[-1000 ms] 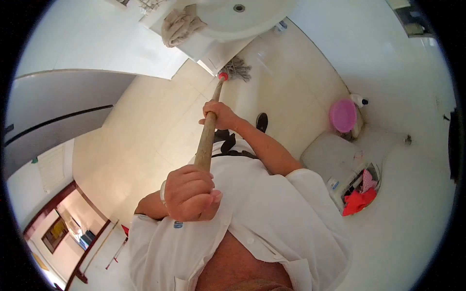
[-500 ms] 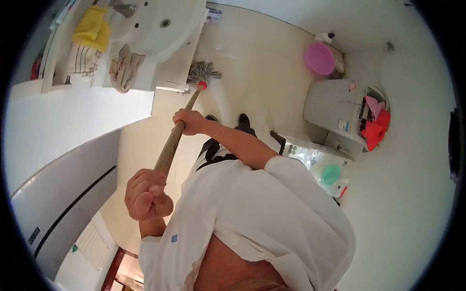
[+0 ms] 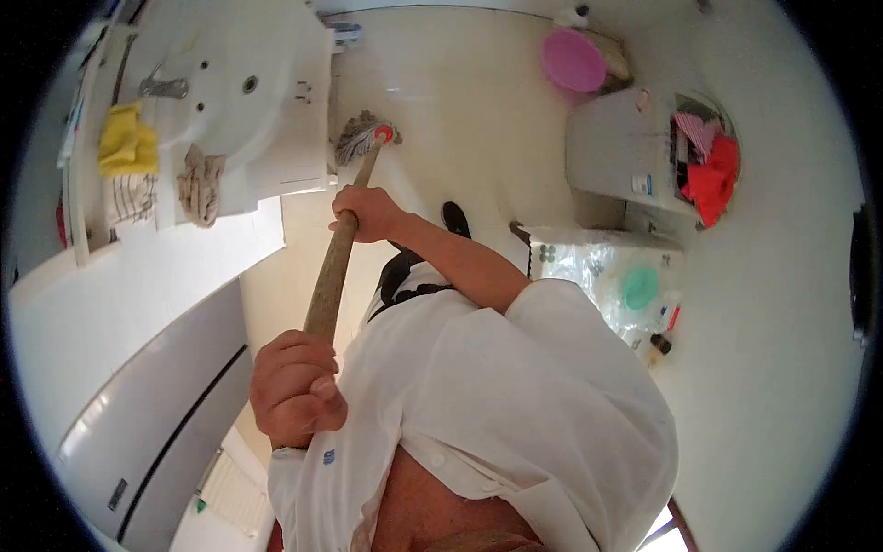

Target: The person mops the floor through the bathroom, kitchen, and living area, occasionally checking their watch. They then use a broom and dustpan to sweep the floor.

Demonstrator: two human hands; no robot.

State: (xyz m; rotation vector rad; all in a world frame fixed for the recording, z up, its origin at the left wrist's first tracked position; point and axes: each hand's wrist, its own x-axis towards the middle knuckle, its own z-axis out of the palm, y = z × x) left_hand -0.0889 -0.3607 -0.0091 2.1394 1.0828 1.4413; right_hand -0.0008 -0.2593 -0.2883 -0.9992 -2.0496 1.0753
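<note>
A string mop with a grey head, a red collar and a long wooden handle slants from the floor up toward me. My left hand is closed round the upper end of the handle, hiding its tip. Lower down, my right hand grips the same handle, with the arm reaching across my body. The mop strings lie spread on the tiled floor, close beside the white washbasin cabinet.
A washbasin stands at the left with a yellow cloth and a beige cloth. At the right are a pink basin, a washing machine with red clothes, and a covered table holding a green bowl.
The mop head has swung round, its strings now trailing left of the collar instead of right. Both hands keep their grip. My view has shifted, and one shoe is now out of sight.
</note>
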